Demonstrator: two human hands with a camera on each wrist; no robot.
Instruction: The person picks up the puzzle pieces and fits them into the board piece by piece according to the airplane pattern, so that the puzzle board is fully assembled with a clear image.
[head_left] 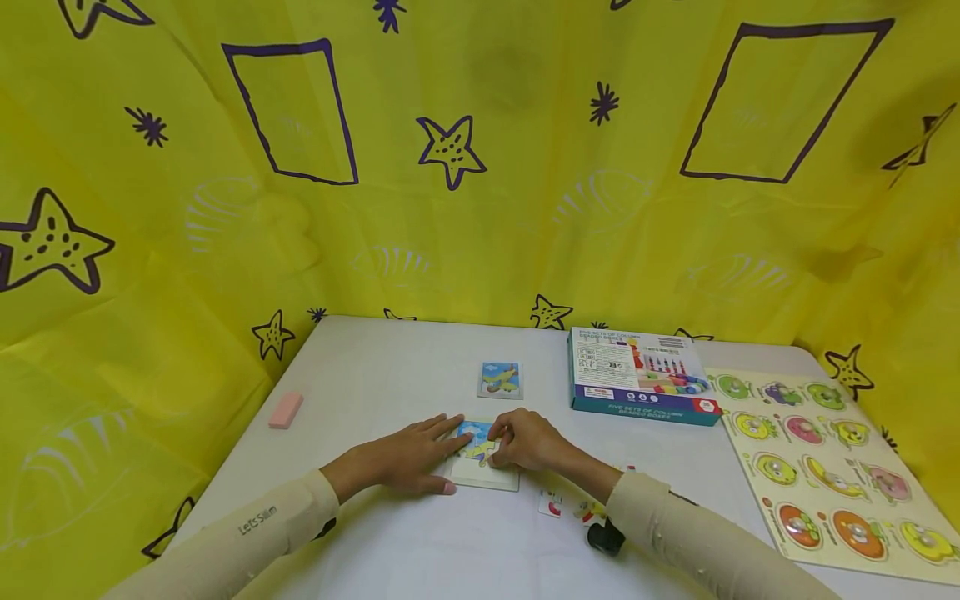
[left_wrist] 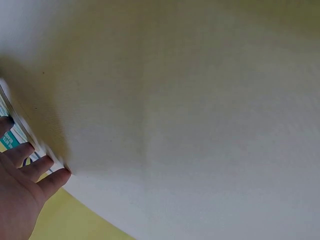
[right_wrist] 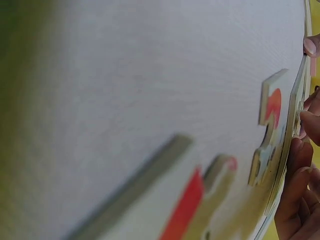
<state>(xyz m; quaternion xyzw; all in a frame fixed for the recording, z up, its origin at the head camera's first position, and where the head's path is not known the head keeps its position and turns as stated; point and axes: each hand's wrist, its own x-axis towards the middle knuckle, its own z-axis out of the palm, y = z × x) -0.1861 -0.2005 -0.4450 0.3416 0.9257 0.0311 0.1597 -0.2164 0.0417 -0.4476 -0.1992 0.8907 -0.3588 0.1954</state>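
A small jigsaw puzzle board (head_left: 483, 479) with a blue and yellow picture lies on the white table, its lower part bare. My left hand (head_left: 412, 455) lies with fingers extended on the board's left edge and picture. Over the board's right side, my right hand (head_left: 527, 442) pinches a small yellowish puzzle piece (head_left: 492, 451) between thumb and fingers, down at the picture. How far that piece sits in the board is hidden by the fingers. Loose puzzle pieces (head_left: 551, 503) lie near my right forearm; a cut-out piece (right_wrist: 272, 115) shows beside the board in the right wrist view.
A finished-looking small picture puzzle (head_left: 501, 380) lies beyond the board. Behind to the right is a beaded-toy box (head_left: 637, 375), beside a fruit knob puzzle (head_left: 817, 450). A pink block (head_left: 286, 411) lies left. A black object (head_left: 605, 537) is by my right forearm.
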